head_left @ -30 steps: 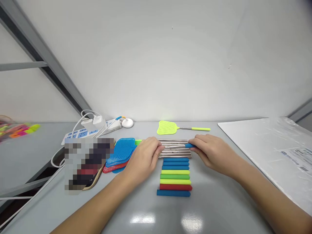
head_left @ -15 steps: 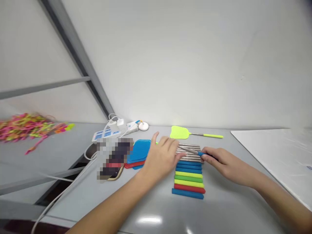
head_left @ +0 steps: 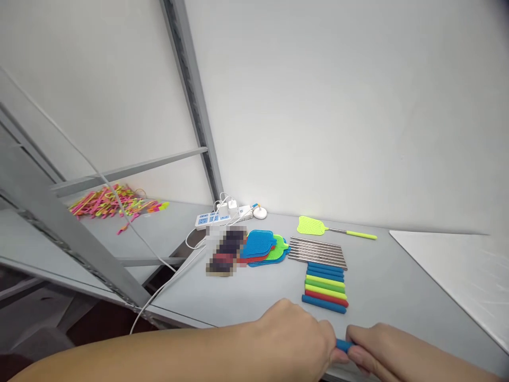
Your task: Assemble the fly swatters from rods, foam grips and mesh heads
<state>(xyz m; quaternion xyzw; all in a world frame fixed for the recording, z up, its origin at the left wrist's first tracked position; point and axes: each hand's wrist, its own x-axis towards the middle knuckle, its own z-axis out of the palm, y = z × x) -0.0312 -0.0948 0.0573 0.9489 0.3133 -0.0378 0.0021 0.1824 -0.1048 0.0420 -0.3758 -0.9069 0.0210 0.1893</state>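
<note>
A short stretch of blue handle shows between my two hands, low over the table's front edge. My left hand is closed in a fist at its left end, hiding whatever metal rod is there. My right hand grips the other end, fingers wrapped round it. Just beyond lies a row of coloured handle tubes in blue, red, yellow and green. Metal rods are lined up behind them. Left of the rods, blue, red and green fly swatter heads overlap in a pile.
One yellow-green fly swatter with its rod and handle lies near the wall. A phone-like blurred item and a power strip with cables are at left. A white sheet covers the right side. Colourful strips are heaped beyond the metal frame.
Both hands have come down towards me from above the rods, bringing the blue handle along. My left hand has closed into a fist beside my right. The view has turned left.
</note>
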